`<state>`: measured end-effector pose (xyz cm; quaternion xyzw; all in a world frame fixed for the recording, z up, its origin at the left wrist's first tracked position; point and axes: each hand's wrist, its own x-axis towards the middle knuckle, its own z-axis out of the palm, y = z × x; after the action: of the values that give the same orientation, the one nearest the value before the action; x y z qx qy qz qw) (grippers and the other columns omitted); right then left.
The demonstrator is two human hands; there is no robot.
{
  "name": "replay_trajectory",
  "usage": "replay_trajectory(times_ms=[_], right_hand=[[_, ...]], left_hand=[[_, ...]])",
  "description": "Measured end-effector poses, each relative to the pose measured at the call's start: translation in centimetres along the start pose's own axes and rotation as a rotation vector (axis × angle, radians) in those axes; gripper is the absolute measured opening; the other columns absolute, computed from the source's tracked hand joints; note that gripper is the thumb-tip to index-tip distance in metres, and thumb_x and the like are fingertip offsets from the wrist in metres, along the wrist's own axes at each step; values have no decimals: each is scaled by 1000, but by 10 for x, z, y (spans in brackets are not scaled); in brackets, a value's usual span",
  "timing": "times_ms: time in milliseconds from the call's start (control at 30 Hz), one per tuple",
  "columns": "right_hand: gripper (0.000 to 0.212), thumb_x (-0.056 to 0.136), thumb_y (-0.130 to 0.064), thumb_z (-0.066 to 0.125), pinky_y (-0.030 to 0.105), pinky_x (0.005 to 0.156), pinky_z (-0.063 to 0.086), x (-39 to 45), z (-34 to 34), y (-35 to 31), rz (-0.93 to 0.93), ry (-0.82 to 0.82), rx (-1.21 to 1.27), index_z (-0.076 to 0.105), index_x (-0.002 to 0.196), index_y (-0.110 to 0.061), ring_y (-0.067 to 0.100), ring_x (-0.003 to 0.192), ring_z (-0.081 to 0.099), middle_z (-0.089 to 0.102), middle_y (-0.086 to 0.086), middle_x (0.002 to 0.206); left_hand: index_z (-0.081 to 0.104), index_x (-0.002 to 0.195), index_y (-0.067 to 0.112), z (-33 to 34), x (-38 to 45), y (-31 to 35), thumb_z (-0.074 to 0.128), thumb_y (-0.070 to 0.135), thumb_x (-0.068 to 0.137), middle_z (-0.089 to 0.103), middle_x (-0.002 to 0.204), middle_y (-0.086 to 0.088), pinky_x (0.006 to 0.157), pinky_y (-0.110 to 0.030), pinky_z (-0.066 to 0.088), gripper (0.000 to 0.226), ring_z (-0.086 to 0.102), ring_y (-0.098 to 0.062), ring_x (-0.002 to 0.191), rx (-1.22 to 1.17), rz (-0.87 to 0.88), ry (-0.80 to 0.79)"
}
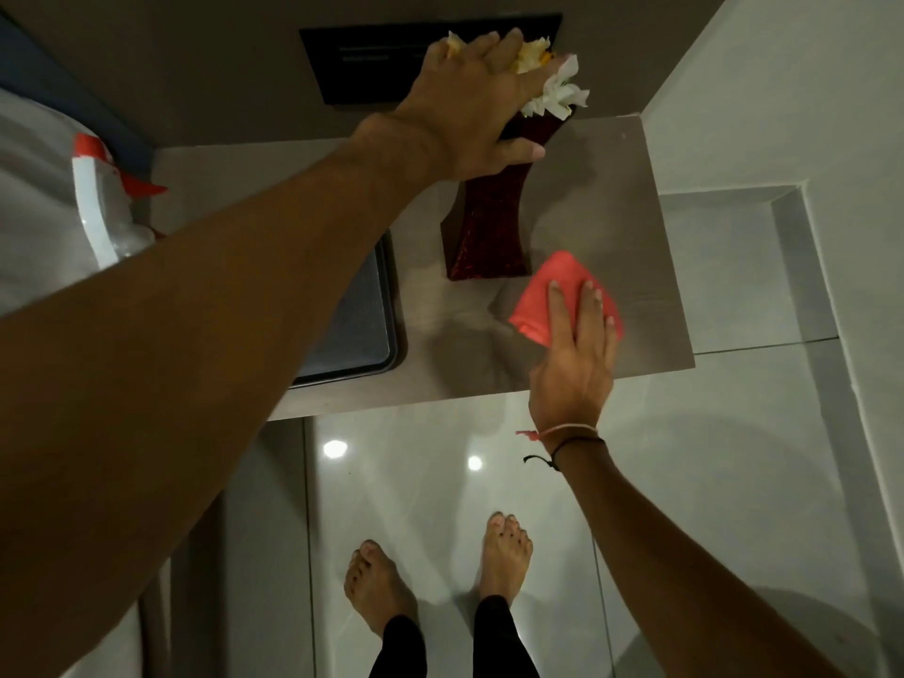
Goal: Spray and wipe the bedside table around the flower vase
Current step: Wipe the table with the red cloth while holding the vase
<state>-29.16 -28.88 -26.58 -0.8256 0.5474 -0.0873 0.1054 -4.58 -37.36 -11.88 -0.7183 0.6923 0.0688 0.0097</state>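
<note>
A dark red flower vase point(489, 232) with white and yellow flowers point(557, 85) stands on the grey bedside table point(631, 208). My left hand point(469, 105) grips the vase's top, fingers over the flowers. My right hand point(572, 354) presses flat on a red cloth point(543, 300) lying on the table just right of the vase's base. The vase's neck is hidden under my left hand.
A spray bottle point(105, 198) with a red-and-white head lies at the far left on white bedding. A dark tray point(357, 310) sits on the table's left part. A black wall panel point(372, 56) is behind. Glossy floor tiles and my bare feet point(440, 570) lie below.
</note>
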Motion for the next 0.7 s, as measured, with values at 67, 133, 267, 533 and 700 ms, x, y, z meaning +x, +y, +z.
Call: replay_trajectory(times_ms=[67, 133, 267, 533, 700], right_hand=[[81, 84, -3, 55, 54, 125, 17, 11, 3, 0, 41, -159, -67, 23, 156, -22, 36, 152, 19, 23, 19, 163], [84, 84, -7, 53, 53, 125, 12, 14, 11, -7, 12, -283, -104, 15, 158, -22, 35, 154, 11, 14, 20, 165], [85, 88, -13, 55, 52, 126, 8, 7, 20, -25, -125, -322, -106, 9, 159, -22, 36, 154, 7, 9, 20, 166], [69, 85, -13, 52, 43, 127, 8, 10, 1, -26, -544, -505, -40, 39, 149, -32, 22, 153, 22, 28, 6, 164], [43, 74, -13, 47, 41, 102, 50, 9, -28, -37, -122, -597, 640, 70, 107, -27, 20, 107, 66, 75, 0, 110]], left_hand=[[12, 164, 27, 0, -1, 1, 51, 57, 100, 15, 172, -21, 127, -64, 17, 81, 17, -40, 159, -8, -6, 9], [15, 164, 24, 1, -3, 2, 52, 57, 99, 17, 172, -21, 127, -63, 16, 81, 18, -40, 159, -12, -13, 17], [12, 164, 27, 2, -6, 7, 52, 57, 99, 15, 172, -21, 127, -64, 16, 82, 16, -40, 159, 3, -28, 21], [9, 164, 36, 15, -26, 25, 52, 58, 98, 10, 174, -18, 127, -66, 13, 82, 11, -38, 161, 14, -52, 82], [8, 164, 35, 26, -47, 44, 50, 55, 100, 7, 174, -20, 127, -67, 11, 79, 8, -39, 161, 46, -59, 136]])
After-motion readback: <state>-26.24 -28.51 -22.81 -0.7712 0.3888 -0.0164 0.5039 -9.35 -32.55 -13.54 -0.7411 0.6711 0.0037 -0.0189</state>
